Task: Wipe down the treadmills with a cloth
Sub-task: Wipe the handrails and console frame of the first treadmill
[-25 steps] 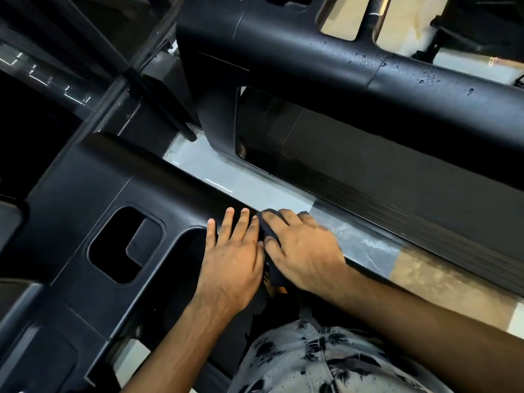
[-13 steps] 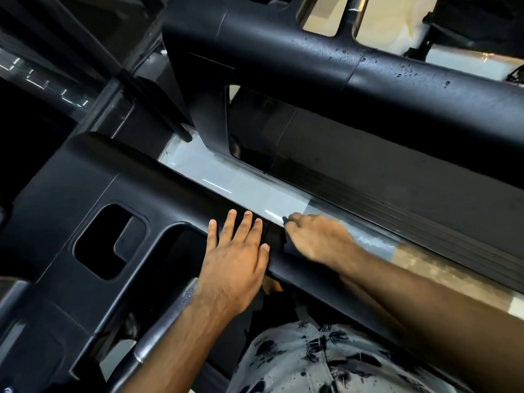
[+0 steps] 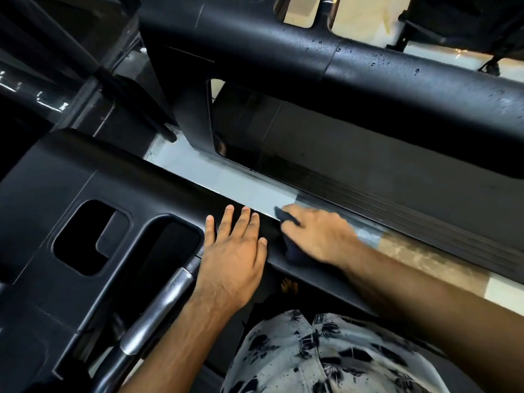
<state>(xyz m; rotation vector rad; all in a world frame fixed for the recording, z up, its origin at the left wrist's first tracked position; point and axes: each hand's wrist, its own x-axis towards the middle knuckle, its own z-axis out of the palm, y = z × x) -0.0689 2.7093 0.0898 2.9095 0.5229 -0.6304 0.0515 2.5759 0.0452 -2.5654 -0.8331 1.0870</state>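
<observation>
Far treadmill: a large matt-black plastic side rail (image 3: 382,89) runs across the top of the view. Water droplets bead on it, so I'd guess it is wetted and waiting for its wipe.
Near treadmill: a black moulded plastic console frame with rounded cut-outs (image 3: 71,188). Its side rail runs right, under both hands, and this is the surface being worked.
Floor: a pale glossy strip (image 3: 221,180) shows between the two machines.
Clothing: white fabric with a dark leaf print (image 3: 326,353) sits at the bottom edge. The person seems to be leaning in over the near rail.
Handgrip: a brushed silver metal bar (image 3: 158,302) lies down and left of the left wrist, with nobody touching it.
Left hand: it (image 3: 232,259) lies flat on the rail top, fingers straight and close together, holding nothing. It looks like a brace for the lean.
Right hand: it (image 3: 320,236) is just to the right of the left one and blurred. Its fingers bend over the rail's far edge and clutch the rag, which reads as mid-stroke.
Cloth: a small dark navy cloth (image 3: 292,252) is bunched under the right palm on the near rail. One corner pokes out by the fingertips. It sits close beside the left thumb, apparently not touching it.
</observation>
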